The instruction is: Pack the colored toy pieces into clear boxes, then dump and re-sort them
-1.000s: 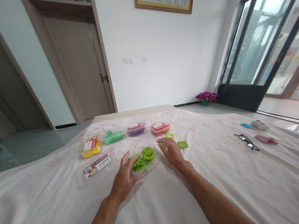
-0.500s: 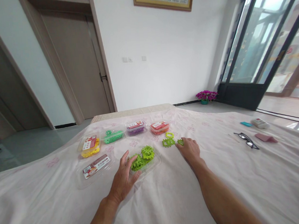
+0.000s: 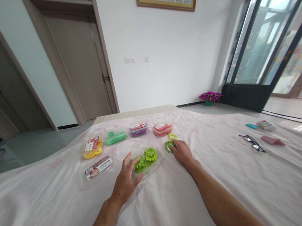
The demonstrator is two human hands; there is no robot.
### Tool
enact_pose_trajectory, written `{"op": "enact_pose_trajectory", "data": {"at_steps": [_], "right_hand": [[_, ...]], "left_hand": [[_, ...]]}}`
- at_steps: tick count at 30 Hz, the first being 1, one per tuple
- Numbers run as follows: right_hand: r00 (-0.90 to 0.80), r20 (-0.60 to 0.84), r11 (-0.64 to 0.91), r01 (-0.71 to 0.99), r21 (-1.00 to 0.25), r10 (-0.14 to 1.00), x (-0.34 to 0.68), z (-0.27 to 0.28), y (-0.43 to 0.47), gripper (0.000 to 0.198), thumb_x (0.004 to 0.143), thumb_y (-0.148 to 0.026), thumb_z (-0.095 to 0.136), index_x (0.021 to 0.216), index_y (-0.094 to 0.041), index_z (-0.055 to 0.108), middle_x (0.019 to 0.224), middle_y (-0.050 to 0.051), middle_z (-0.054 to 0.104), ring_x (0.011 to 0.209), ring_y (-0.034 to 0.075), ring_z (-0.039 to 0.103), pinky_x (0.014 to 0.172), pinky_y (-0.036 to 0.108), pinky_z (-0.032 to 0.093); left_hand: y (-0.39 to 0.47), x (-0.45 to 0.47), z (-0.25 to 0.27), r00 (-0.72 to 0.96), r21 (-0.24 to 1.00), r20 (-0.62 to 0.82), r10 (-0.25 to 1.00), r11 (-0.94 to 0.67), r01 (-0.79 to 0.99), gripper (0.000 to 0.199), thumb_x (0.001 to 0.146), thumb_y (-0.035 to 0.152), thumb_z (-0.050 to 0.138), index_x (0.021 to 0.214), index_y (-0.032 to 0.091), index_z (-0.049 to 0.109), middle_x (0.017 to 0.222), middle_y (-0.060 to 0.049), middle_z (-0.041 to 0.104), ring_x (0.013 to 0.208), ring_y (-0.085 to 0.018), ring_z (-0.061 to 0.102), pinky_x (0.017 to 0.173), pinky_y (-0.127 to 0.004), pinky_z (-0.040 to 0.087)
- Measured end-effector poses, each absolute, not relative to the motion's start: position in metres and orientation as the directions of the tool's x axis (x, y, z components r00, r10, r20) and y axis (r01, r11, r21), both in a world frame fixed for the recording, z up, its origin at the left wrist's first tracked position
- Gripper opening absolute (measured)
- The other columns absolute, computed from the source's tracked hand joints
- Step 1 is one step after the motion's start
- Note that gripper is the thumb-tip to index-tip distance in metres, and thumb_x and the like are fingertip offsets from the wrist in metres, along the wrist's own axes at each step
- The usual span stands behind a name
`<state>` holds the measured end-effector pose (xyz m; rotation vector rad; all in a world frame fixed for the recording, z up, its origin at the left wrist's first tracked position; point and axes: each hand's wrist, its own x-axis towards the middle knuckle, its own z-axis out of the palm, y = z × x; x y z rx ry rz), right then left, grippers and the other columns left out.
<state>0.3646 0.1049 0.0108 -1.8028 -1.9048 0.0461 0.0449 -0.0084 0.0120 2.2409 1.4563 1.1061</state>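
Note:
My left hand [image 3: 127, 179] rests at the left side of a clear plastic tub [image 3: 159, 164], its fingers spread. Inside the tub are lime-green toothed plastic pieces [image 3: 145, 161], some stacked higher on the right. Over to the right, my right hand [image 3: 182, 152] has its bent fingers on a lime-green toothed piece [image 3: 169, 146] lying on the cloth; the fingertips partly cover it. A brighter yellow-green ring piece [image 3: 172, 136] lies just behind. Left of the tub is a clear lid [image 3: 99, 168] with a label.
Tubs with yellow [image 3: 92, 148], green [image 3: 115, 137], purple [image 3: 138, 129] and orange-red pieces [image 3: 163, 128] stand along the back. On the right lie glasses [image 3: 252, 142], a pink cloth [image 3: 272, 140], a blue item [image 3: 251, 126] and a white pack [image 3: 266, 125].
My right hand has moved left with the single green piece, onto the green pieces lying beside it. My left hand stays by the tub. The view has shifted slightly.

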Motion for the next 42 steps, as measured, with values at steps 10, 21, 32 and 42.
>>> {"op": "enact_pose_trajectory", "data": {"at_steps": [10, 21, 32, 42], "right_hand": [[0.028, 0.451, 0.232, 0.829, -0.509, 0.892, 0.36, 0.011, 0.101, 0.039, 0.086, -0.03, 0.06, 0.123, -0.021, 0.068, 0.12, 0.009, 0.069, 0.11, 0.024, 0.061, 0.095, 0.034, 0.044], [0.058, 0.303, 0.292, 0.147, -0.945, 0.951, 0.295, 0.057, 0.075, 0.046, 0.079, -0.047, 0.068, 0.109, -0.013, 0.071, 0.074, 0.002, 0.068, 0.058, 0.013, 0.055, 0.051, 0.023, 0.042], [0.008, 0.202, 0.196, 0.208, -0.958, 0.979, 0.297, 0.058, 0.078, 0.04, 0.082, -0.039, 0.063, 0.114, -0.015, 0.067, 0.102, 0.009, 0.072, 0.063, 0.014, 0.066, 0.041, 0.021, 0.044], [0.18, 0.405, 0.033, 0.883, -0.467, 0.897, 0.376, 0.017, 0.101, 0.041, 0.088, -0.021, 0.049, 0.125, -0.019, 0.066, 0.13, 0.012, 0.064, 0.117, 0.027, 0.058, 0.1, 0.038, 0.043]], "left_hand": [[-0.009, 0.045, 0.011, 0.224, 0.563, 0.456, 0.861, -0.474, 0.677, 0.054, 0.095, 0.049, 0.053, 0.143, 0.025, 0.048, 0.161, -0.014, 0.022, 0.146, -0.03, 0.034, 0.116, -0.051, 0.038], [-0.006, 0.044, 0.008, 0.217, 0.527, 0.511, 0.832, -0.503, 0.685, 0.069, 0.094, 0.048, 0.055, 0.153, 0.026, 0.028, 0.16, -0.015, 0.028, 0.149, -0.029, 0.028, 0.117, -0.052, 0.034], [-0.01, 0.047, 0.017, 0.298, 0.188, 0.644, 0.704, -0.524, 0.831, 0.072, 0.092, 0.048, 0.057, 0.155, 0.024, 0.031, 0.158, -0.014, 0.036, 0.15, -0.035, 0.023, 0.118, -0.06, 0.025], [-0.01, 0.055, 0.029, 0.397, 0.127, 0.622, 0.675, -0.588, 0.799, 0.038, 0.094, 0.039, 0.055, 0.129, 0.027, 0.06, 0.133, -0.008, 0.064, 0.126, -0.026, 0.056, 0.115, -0.053, 0.03]]}}
